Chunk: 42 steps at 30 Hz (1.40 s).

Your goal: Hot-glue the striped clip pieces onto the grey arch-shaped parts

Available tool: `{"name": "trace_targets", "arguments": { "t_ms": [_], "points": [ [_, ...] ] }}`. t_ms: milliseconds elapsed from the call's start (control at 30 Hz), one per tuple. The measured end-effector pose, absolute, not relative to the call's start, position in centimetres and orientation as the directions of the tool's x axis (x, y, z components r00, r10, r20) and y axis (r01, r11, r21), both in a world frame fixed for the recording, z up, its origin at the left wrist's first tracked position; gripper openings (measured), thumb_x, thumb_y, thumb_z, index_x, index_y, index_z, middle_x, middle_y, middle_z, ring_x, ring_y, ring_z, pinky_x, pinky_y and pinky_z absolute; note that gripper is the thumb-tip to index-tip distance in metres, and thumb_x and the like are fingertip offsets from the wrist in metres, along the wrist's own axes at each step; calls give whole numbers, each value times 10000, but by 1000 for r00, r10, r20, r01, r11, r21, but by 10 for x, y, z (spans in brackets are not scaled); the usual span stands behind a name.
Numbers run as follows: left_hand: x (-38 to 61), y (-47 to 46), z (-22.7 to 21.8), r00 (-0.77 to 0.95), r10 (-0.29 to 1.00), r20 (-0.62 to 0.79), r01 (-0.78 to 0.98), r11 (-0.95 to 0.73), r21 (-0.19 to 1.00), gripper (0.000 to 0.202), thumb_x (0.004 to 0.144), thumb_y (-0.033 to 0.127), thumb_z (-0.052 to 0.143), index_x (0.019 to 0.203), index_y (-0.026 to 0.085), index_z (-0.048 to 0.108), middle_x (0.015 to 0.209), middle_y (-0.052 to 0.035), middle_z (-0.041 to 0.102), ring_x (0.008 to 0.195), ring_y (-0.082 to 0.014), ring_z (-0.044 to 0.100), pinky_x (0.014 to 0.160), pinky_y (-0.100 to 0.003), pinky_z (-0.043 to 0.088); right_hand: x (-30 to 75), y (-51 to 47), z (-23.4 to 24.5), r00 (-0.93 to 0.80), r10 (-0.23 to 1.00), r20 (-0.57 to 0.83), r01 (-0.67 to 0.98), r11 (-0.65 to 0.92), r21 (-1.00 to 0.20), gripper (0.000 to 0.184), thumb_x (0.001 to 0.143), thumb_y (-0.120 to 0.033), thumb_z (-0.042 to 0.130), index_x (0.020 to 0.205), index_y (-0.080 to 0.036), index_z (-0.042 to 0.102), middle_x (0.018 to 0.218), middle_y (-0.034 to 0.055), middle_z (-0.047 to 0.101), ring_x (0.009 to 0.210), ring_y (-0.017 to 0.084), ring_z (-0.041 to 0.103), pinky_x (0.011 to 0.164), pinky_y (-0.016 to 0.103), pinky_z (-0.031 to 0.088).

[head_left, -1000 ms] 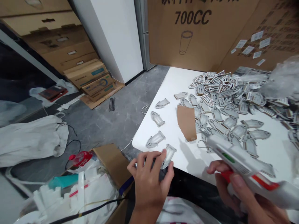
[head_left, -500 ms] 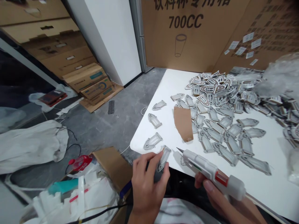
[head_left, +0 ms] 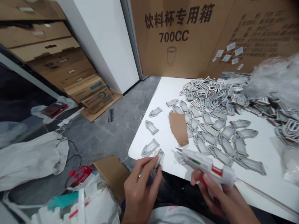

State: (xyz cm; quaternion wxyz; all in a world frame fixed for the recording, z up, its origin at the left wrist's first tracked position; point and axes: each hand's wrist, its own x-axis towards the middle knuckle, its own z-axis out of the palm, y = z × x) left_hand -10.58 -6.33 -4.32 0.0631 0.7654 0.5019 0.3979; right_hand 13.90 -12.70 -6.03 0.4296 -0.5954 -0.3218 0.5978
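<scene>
My left hand (head_left: pixel 142 183) is closed on a small grey arch-shaped piece (head_left: pixel 160 156) at the near edge of the white table (head_left: pixel 161 165). The piece is tilted and partly hidden by my fingers. A white hot glue gun (head_left: pixel 203 163) with red parts is gripped in my right hand (head_left: pixel 218 189), its nozzle pointing left, a little to the right of that piece and apart from it. Three similar arch-shaped pieces (head_left: pixel 150 147) lie in a loose column along the table's left edge. A brown cardboard scrap (head_left: pixel 179 129) rests beyond the nozzle.
Many more arch pieces (head_left: pixel 225 140) are spread to the right, with a heap (head_left: pixel 207 88) behind. Clear plastic bags (head_left: pixel 275 77) lie at the right. A large carton (head_left: pixel 177 62) stands behind the table. At lower left, an open box (head_left: pixel 112 174) holds rubbish and a red bottle (head_left: pixel 80 174).
The head view has tipped upward, showing more of the carton. The piece in my left hand has turned more edge-on. The glue gun, still in my right hand, lies more level.
</scene>
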Motion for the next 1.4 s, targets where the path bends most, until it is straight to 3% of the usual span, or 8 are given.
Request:
{"name": "trace_targets", "arguments": {
  "t_ms": [100,300,533,767,900,967,1233,1400],
  "points": [
    [-116,-54,-30,46,803,595,751,-420,509,282,945,198,773,1218,251,727,1094,-22,726,981,-170,731,917,-288,588,135,-111,-54,-42,922,-384,-484,-355,-800,478,1056,-662,489,1018,-230,690,506,-71,388,421,88,239,438,251,236],
    [-149,-21,-19,-138,844,519,751,-252,610,248,906,386,795,1123,267,782,1047,-11,769,912,-202,718,854,-347,600,137,-96,-39,37,905,-424,-756,-252,-604,387,1044,-606,546,1057,-243,679,713,-2,484,610,141,366,513,254,349],
    [-177,19,-29,21,958,287,745,-206,634,321,883,485,763,1094,248,815,1038,-38,794,891,-217,723,846,-347,607,140,-90,-55,-3,930,-366,-763,-239,-601,341,1020,-600,590,1011,-270,676,724,13,500,623,163,382,455,259,296],
    [-172,13,-25,177,962,206,763,-266,589,364,969,485,704,1273,287,733,1267,-63,752,1142,-272,701,1013,-437,552,142,-90,-61,-21,926,-377,-767,-257,-589,333,1013,-597,603,991,-272,672,748,21,540,609,154,403,468,269,301],
    [-162,-6,-26,221,946,238,853,-305,423,724,834,494,866,1482,327,588,1382,-82,692,1260,-349,625,1055,-517,508,143,-90,-61,-41,915,-402,-770,-286,-571,351,995,-612,619,977,-266,675,716,13,518,600,149,401,494,271,334],
    [-158,-10,-28,231,942,243,877,-310,368,708,849,454,860,1484,324,578,1361,-86,690,1254,-359,613,1033,-520,506,143,-89,-61,-65,914,-399,-763,-303,-571,378,990,-631,612,989,-262,692,690,11,505,592,147,392,501,273,340],
    [-151,19,-28,288,936,201,788,-351,506,618,904,217,690,1500,285,541,1369,-69,672,1243,-272,647,1079,-416,526,146,-89,-65,-131,934,-331,-757,-310,-575,390,1012,-625,583,1027,-257,711,695,14,504,608,153,393,572,302,372],
    [-144,38,-22,378,914,149,774,-401,491,768,869,191,678,1592,280,434,1540,-93,578,1407,-297,556,1211,-475,450,144,-85,-69,-138,953,-268,-744,-279,-607,390,1019,-616,577,1027,-253,720,681,18,546,576,144,395,585,306,349]
  ]
}}
